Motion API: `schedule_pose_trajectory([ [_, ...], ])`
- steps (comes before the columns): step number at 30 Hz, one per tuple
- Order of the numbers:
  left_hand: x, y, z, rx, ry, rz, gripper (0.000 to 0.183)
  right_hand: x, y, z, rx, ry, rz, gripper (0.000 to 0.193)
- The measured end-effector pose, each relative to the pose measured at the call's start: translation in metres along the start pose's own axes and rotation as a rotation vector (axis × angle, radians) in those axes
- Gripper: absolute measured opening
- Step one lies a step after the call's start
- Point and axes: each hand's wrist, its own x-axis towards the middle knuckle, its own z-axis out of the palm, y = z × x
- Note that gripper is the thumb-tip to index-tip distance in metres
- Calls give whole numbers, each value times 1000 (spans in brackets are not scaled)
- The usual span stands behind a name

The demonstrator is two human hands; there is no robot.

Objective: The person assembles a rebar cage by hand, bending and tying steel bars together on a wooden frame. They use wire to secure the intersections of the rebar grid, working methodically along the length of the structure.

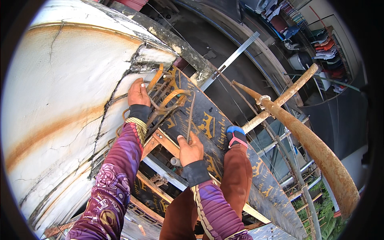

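Note:
My left hand (139, 95) is at the cracked white wall, its fingers curled around a rusty bar beside a bundle of bent reinforcing bars (160, 102); the fingertips are partly hidden. In my right hand (191, 151), a thin rusty steel rod (191, 114) is pinched between thumb and fingers. It slants up toward the bundle, where its top end bends over. Orange-brown curved bars (176, 94) loop out of the bundle close to that end. Below lies a dark plywood board (206, 124) printed with yellow crowns.
My sandalled foot (236, 136) stands on the plywood. Wooden framing (166, 142) borders openings beneath me. Rusty scaffold pipes (312, 128) cross at the right, joined by a clamp (264, 102). A metal channel (230, 62) spans the drop beyond the board's edge. Clothes (326, 52) hang far below.

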Motion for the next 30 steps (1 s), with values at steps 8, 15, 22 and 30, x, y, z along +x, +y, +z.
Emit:
schedule_pose_trajectory([
  [8,-1,4,-24,-14,85,-146,22,-10,-15,-2,-122,-86,130,54],
  [15,-76,93,-114,-763,-178,-1125,20,-11,-19,-9,90,-19,82,43],
  [22,-136,119,-112,-1252,-110,-1667,15,-24,-27,-21,154,-26,48,46],
  [30,-124,114,-70,-1298,-103,-1787,15,-58,-28,-40,30,-37,2,44],
])
